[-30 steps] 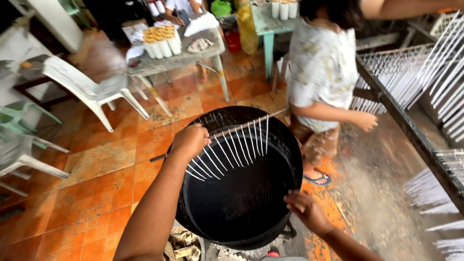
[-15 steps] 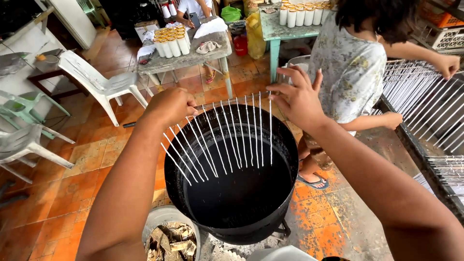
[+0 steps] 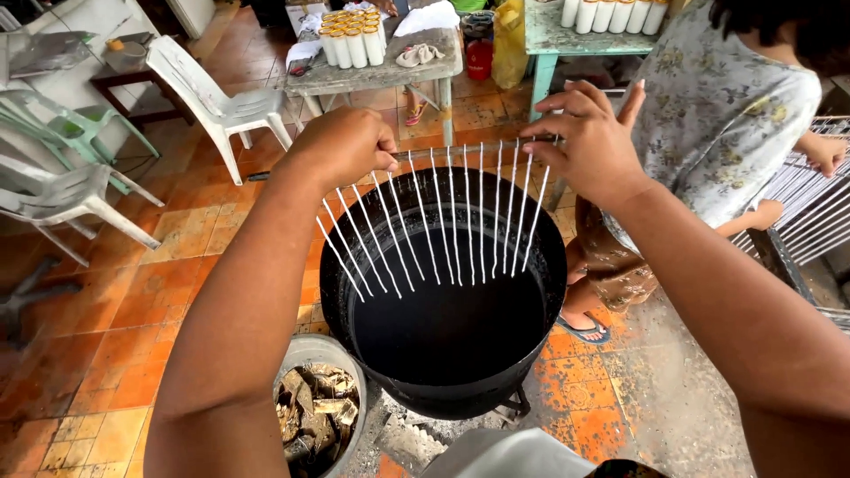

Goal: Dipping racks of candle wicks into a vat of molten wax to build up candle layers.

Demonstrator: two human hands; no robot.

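Both hands (image 3: pixel 345 146) (image 3: pixel 589 142) closed on candle rod (image 3: pixel 460 149)

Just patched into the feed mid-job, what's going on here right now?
A person holds a thin rod level over a big black pot, left hand fisted on one end, right hand pinching the other. A row of thin white candles hangs from it above the dark liquid. Another person in a floral shirt stands beside the pot at a rack of white candles.

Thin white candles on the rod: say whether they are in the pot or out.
Out. The thin white candles hang clear above the big black pot, from a rod held by left hand and right hand.
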